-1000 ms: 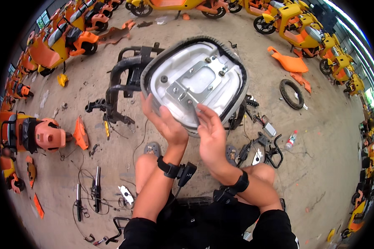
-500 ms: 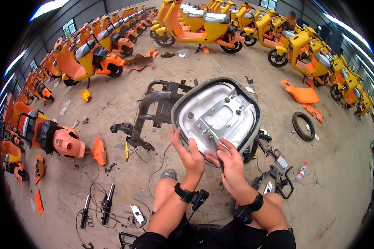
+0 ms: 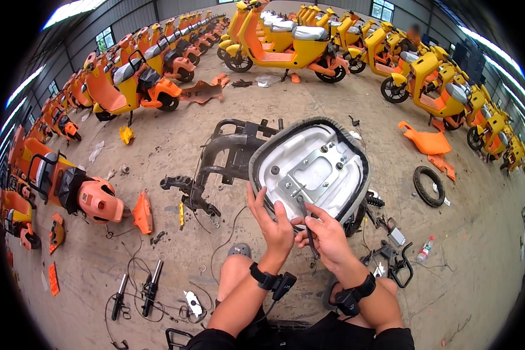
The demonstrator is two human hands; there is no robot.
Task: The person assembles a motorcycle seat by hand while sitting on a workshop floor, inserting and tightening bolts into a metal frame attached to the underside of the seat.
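Observation:
An upturned scooter seat (image 3: 267,157) leans in front of me, its white underside facing me and a dark edge running around it. A silver metal bracket (image 3: 300,177) with several bolts lies on that underside. My left hand (image 3: 278,228) clasps the seat's near left edge, fingers along the rim and thumb on the inner side. In my right hand (image 3: 328,236) is a dark wrench (image 3: 301,205), pinched between thumb and fingers. Its upper end is at a bolt near the bracket's lower edge; whether it is seated there I cannot tell.
Behind the seat stands a bare black scooter frame (image 3: 216,153). Loose on the floor are a tyre (image 3: 429,186), an orange panel (image 3: 426,141), fork tubes (image 3: 151,286), cables and a bottle (image 3: 425,248). Rows of yellow and orange scooters (image 3: 291,46) line the far side, with a person (image 3: 412,38) among them.
My right hand has swung the wrench's handle down and slightly right, so more of it shows below the fingers. My left hand stays on the seat's edge. The whole view has shifted slightly.

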